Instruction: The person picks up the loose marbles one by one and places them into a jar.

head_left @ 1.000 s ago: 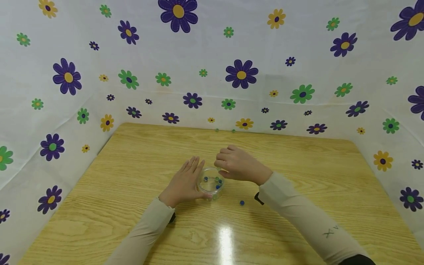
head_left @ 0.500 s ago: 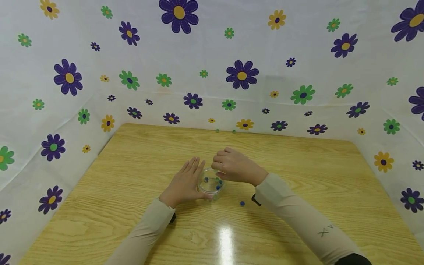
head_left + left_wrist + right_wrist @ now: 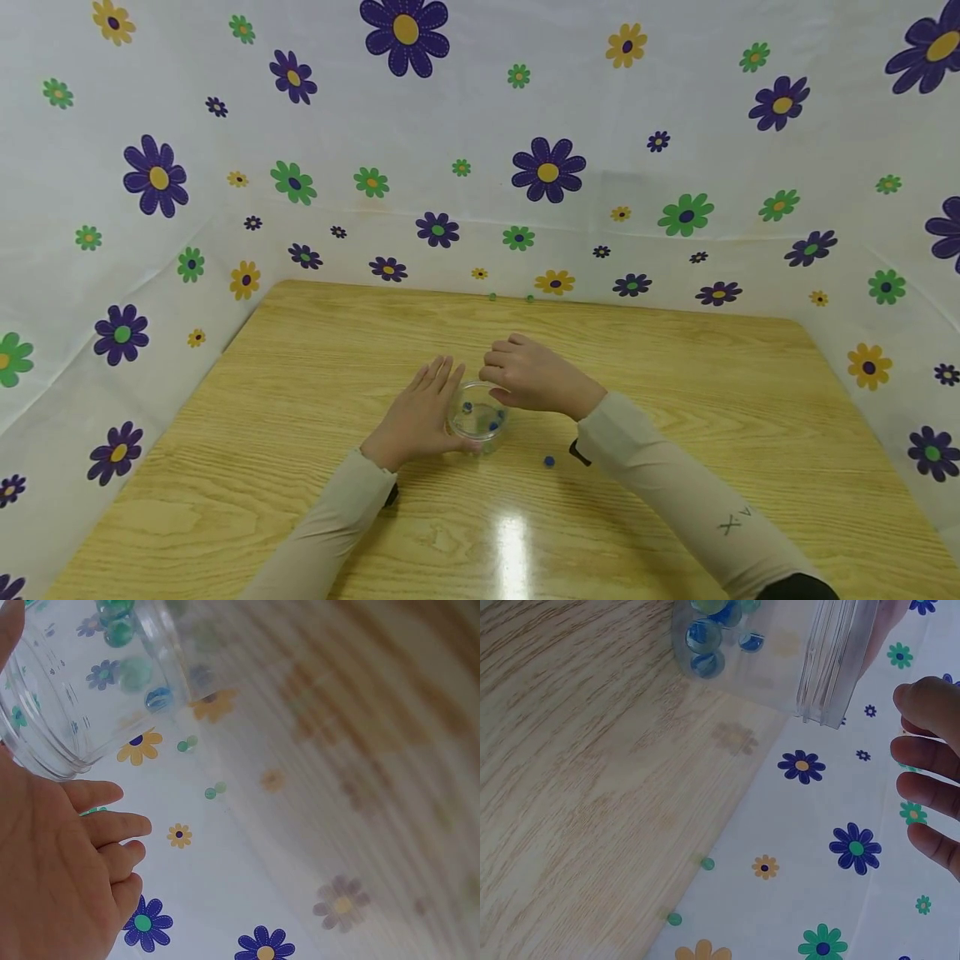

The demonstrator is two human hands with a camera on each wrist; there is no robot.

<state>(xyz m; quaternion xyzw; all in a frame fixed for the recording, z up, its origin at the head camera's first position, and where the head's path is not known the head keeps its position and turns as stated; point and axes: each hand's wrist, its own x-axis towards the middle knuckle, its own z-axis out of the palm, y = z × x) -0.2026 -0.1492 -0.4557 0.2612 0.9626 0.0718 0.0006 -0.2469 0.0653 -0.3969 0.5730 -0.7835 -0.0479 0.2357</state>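
A clear round plastic jar (image 3: 474,435) stands without a lid on the table, with several blue and green glass marbles (image 3: 705,636) at its bottom. My left hand (image 3: 417,418) holds the jar from the left, thumb across its front and fingers along its far side. Over the jar's right rim hovers my right hand (image 3: 538,379), its fingers loosely bent. In the right wrist view, no marble shows between those fingers (image 3: 930,789). One blue marble (image 3: 549,461) lies on the table, right of the jar. The right hand hides part of the jar's opening.
Two green marbles, one left (image 3: 492,297) and one right (image 3: 530,298), lie at the far edge of the wooden table (image 3: 315,350). A white cloth with printed flowers (image 3: 450,108) hangs behind the table and at both sides.
My right hand has moved slightly left, further over the jar, and then stays there. It now covers a green marble seen earlier inside. My left hand and the jar stay in place.
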